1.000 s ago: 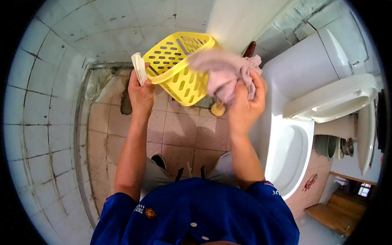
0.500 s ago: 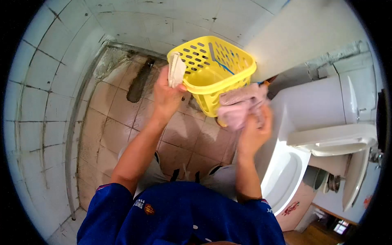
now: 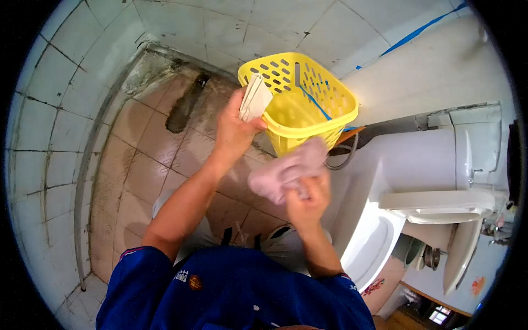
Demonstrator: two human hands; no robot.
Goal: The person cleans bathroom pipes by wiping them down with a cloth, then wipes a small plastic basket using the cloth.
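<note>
A yellow plastic basket (image 3: 308,118) with slotted walls tilts in front of me, a thin blue strip inside it. At its near left rim, my left hand (image 3: 234,124) is closed, gripping a folded cream cloth (image 3: 256,100), and its thumb lies over the rim. My right hand (image 3: 309,201) is closed on a crumpled pink cloth (image 3: 280,173), blurred by motion. That cloth hangs below the basket's near side and overlaps its lower edge in this view.
On the right stand a white toilet (image 3: 374,236) with its seat raised and a grey hose (image 3: 352,157) beside it. Tiled walls (image 3: 55,126) enclose the left and back. Pink tiles (image 3: 146,170) cover the floor, which has a dark slot (image 3: 184,107).
My right hand has swung the pink cloth left and toward me, away from the basket's right corner. The left hand, cream cloth and basket sit slightly further right in view.
</note>
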